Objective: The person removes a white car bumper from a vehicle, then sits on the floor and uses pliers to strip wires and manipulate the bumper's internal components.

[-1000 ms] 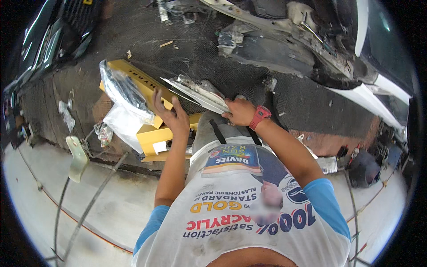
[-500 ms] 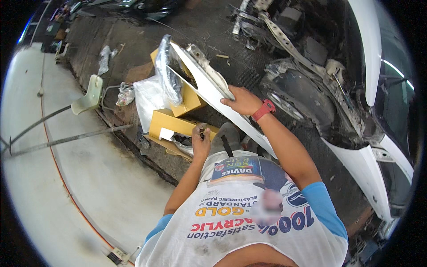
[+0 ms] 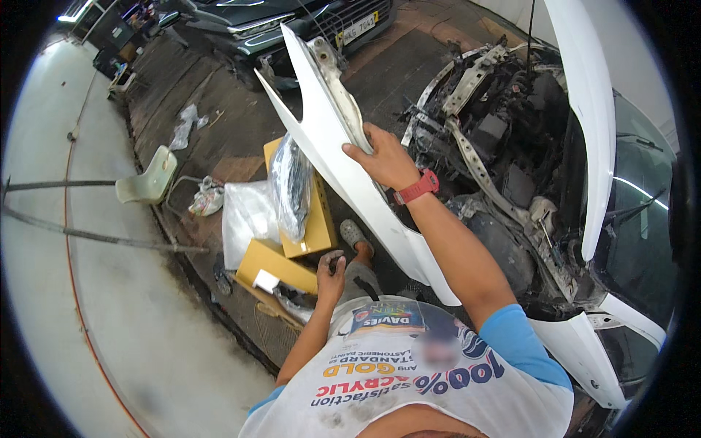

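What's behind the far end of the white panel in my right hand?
A dark car shows its front either side of the white panel; whatever the panel covers can't be seen.

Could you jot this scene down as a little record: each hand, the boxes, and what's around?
Right hand: gripping the white panel by its edge
Left hand: fingers curled, near the lower box; can't tell if it holds anything
Right wrist: red watch
Upper box: yellow-brown, a plastic-wrapped part on it
Picture left: pale chair
Picture right: white car, engine bay exposed
Top: dark car
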`<state>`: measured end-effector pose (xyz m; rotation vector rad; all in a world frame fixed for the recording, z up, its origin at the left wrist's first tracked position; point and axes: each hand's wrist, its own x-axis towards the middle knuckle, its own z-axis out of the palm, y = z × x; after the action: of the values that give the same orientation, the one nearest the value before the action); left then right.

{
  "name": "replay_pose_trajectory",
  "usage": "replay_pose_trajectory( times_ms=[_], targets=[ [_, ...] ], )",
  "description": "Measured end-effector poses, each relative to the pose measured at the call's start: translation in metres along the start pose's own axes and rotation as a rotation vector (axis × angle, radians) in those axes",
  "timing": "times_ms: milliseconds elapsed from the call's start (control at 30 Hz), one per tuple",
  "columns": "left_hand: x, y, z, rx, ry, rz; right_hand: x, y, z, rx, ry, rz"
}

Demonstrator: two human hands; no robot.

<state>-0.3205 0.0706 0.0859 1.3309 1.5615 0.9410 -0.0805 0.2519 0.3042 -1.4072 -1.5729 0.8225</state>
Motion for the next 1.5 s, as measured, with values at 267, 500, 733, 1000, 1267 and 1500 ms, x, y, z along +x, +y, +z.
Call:
replay_pose_trajectory(
  times_ms=[267,500,733,1000,1267,1500],
  targets=[
    [0.148,0.009,-0.022,-0.083,-0.004,-0.214,0.21,-0.025,-0.029,0.235,0.273,0.066],
    [0.271,0.004,-0.074,-0.084,0.064,-0.155,0.344,-0.063,-0.099,0.41,0.486,-0.173],
    [0.36,0.014,-0.103,-0.127,0.204,-0.103,0.448,-0.111,-0.132,0.201,0.852,-0.243],
    [0.49,0.007,-0.049,-0.152,0.082,-0.172,0.599,-0.042,-0.2,0.013,0.934,-0.277],
    [0.65,0.043,0.0,0.038,-0.064,-0.267,0.766,0.124,-0.239,-0.104,0.924,-0.023],
    [0.817,0.124,0.055,0.356,-0.168,-0.097,0.875,0.232,-0.301,0.007,1.017,0.067]
  ],
)
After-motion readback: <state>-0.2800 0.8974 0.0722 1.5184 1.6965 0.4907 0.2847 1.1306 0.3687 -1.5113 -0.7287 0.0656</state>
